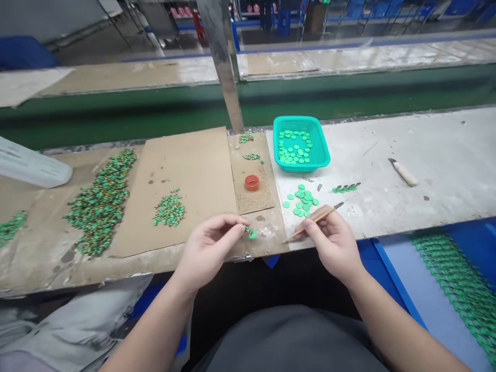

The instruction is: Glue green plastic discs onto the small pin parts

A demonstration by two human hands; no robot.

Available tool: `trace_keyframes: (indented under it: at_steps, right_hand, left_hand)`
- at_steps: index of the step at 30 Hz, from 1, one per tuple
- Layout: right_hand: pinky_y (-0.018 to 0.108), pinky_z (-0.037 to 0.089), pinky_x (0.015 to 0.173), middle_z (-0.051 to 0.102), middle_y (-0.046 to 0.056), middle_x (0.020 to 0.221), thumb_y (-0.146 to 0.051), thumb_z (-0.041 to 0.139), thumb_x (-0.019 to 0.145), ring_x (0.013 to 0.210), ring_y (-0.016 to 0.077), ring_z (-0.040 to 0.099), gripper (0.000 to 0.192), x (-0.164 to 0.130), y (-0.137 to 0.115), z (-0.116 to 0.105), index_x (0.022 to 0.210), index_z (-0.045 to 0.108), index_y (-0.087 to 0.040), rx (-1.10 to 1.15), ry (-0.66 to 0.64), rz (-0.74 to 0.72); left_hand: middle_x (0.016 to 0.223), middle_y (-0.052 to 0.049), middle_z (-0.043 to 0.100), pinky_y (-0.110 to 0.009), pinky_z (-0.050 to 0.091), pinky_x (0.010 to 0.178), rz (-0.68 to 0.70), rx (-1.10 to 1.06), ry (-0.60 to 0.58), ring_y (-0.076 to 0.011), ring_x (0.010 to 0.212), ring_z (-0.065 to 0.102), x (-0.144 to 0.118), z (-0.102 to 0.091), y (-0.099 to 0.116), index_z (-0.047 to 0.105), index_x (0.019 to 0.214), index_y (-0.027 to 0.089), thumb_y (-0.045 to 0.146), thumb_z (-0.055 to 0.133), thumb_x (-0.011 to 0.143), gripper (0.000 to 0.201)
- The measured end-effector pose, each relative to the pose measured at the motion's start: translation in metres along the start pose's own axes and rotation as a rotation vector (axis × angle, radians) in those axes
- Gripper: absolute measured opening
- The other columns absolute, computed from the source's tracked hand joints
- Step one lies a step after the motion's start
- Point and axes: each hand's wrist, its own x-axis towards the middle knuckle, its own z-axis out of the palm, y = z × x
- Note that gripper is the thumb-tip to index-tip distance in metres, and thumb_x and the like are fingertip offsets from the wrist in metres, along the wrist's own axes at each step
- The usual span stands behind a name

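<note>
My left hand pinches a small green-and-dark piece with a green disc at its end, just above the table's front edge. My right hand is closed round a thin wooden stick, dark at its upper right end and pointed at the lower left. The point is a short way right of the disc, apart from it. Loose green discs lie beyond my right hand. Past my left hand stands a small red cap. A row of green pieces on discs sits to the right.
A turquoise basket holds more discs. Cardboard at left bears a small pile of green pieces; a larger heap lies beside it. A knife-like tool rests at right. Below right, a blue tray carries many pieces in rows.
</note>
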Motion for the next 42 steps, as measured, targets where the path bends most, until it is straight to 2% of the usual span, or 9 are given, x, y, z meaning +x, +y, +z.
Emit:
trace_keyframes:
  at_steps: [5, 9, 18, 25, 30, 33, 36, 39, 42]
  right_hand:
    - [0.034, 0.074, 0.069, 0.08, 0.005, 0.079, -0.056, 0.082, 0.102, 0.07, 0.0215, 0.082, 0.037, -0.002, 0.01, -0.002, 0.088, 0.069, -0.024, 0.032, -0.044, -0.032]
    - [0.035, 0.075, 0.069, 0.079, 0.006, 0.078, -0.058, 0.081, 0.102, 0.069, 0.0226, 0.082, 0.039, -0.003, 0.013, -0.001, 0.088, 0.07, -0.023, 0.025, -0.086, -0.049]
    - [0.038, 0.074, 0.07, 0.078, 0.006, 0.076, -0.067, 0.08, 0.099, 0.07, 0.0248, 0.082, 0.047, -0.004, 0.014, -0.002, 0.087, 0.066, -0.024, 0.041, -0.105, -0.042]
    - [0.038, 0.073, 0.072, 0.079, 0.007, 0.078, -0.068, 0.078, 0.099, 0.072, 0.0249, 0.082, 0.048, -0.004, 0.02, -0.002, 0.088, 0.066, -0.023, 0.057, -0.122, -0.04]
    - [0.036, 0.07, 0.07, 0.079, 0.007, 0.079, -0.067, 0.073, 0.102, 0.072, 0.024, 0.081, 0.046, -0.004, 0.02, 0.001, 0.093, 0.066, -0.022, 0.048, -0.116, -0.064]
    - [0.033, 0.066, 0.068, 0.08, 0.006, 0.08, -0.061, 0.07, 0.104, 0.071, 0.0223, 0.079, 0.041, -0.016, 0.015, -0.005, 0.093, 0.068, -0.021, -0.005, -0.09, -0.092]
    - [0.031, 0.06, 0.067, 0.078, 0.005, 0.077, -0.048, 0.072, 0.104, 0.069, 0.021, 0.076, 0.032, -0.035, 0.01, -0.02, 0.088, 0.07, -0.021, -0.083, -0.069, -0.113]
    - [0.031, 0.057, 0.07, 0.077, 0.003, 0.079, -0.038, 0.072, 0.103, 0.071, 0.0197, 0.073, 0.025, -0.057, 0.007, -0.037, 0.085, 0.069, -0.021, -0.146, -0.033, -0.113]
    - [0.031, 0.054, 0.072, 0.074, 0.002, 0.08, -0.033, 0.068, 0.104, 0.073, 0.0189, 0.071, 0.023, -0.072, 0.007, -0.052, 0.084, 0.067, -0.022, -0.217, -0.004, -0.112]
  left_hand:
    - [0.083, -0.009, 0.075, -0.03, 0.062, 0.066, 0.015, -0.244, -0.177, -0.0179, 0.07, 0.069, -0.014, -0.005, 0.046, 0.083, 0.088, 0.021, 0.058, 0.088, 0.096, 0.038]
    - [0.076, -0.009, 0.07, -0.034, 0.059, 0.064, -0.004, -0.255, -0.208, -0.0194, 0.069, 0.064, -0.027, -0.005, 0.069, 0.082, 0.082, 0.02, 0.066, 0.088, 0.094, 0.047]
    - [0.076, -0.007, 0.069, -0.03, 0.058, 0.065, 0.029, -0.333, -0.222, -0.0158, 0.066, 0.061, -0.033, 0.003, 0.082, 0.083, 0.085, 0.02, 0.059, 0.093, 0.092, 0.041]
    - [0.075, -0.007, 0.069, -0.029, 0.058, 0.065, 0.008, -0.226, -0.17, -0.0162, 0.066, 0.062, -0.036, 0.009, 0.094, 0.078, 0.082, 0.018, 0.063, 0.094, 0.086, 0.047]
    - [0.075, -0.007, 0.07, -0.027, 0.057, 0.061, 0.035, -0.148, -0.197, -0.0158, 0.064, 0.062, -0.031, 0.015, 0.1, 0.078, 0.082, 0.019, 0.065, 0.091, 0.089, 0.048]
    - [0.074, -0.006, 0.072, -0.025, 0.055, 0.057, 0.11, 0.014, -0.193, -0.0169, 0.061, 0.064, -0.018, 0.026, 0.098, 0.08, 0.084, 0.021, 0.064, 0.087, 0.093, 0.044]
    - [0.08, -0.006, 0.079, -0.026, 0.059, 0.061, 0.248, 0.224, -0.192, -0.0208, 0.068, 0.073, 0.01, 0.046, 0.088, 0.084, 0.089, 0.024, 0.059, 0.084, 0.094, 0.035]
    - [0.092, -0.006, 0.084, -0.03, 0.064, 0.071, 0.364, 0.376, -0.216, -0.0247, 0.08, 0.079, 0.049, 0.08, 0.074, 0.087, 0.095, 0.026, 0.057, 0.077, 0.097, 0.033]
    - [0.1, -0.008, 0.085, -0.035, 0.064, 0.077, 0.402, 0.475, -0.232, -0.0272, 0.088, 0.08, 0.093, 0.119, 0.058, 0.087, 0.097, 0.026, 0.053, 0.068, 0.099, 0.033]
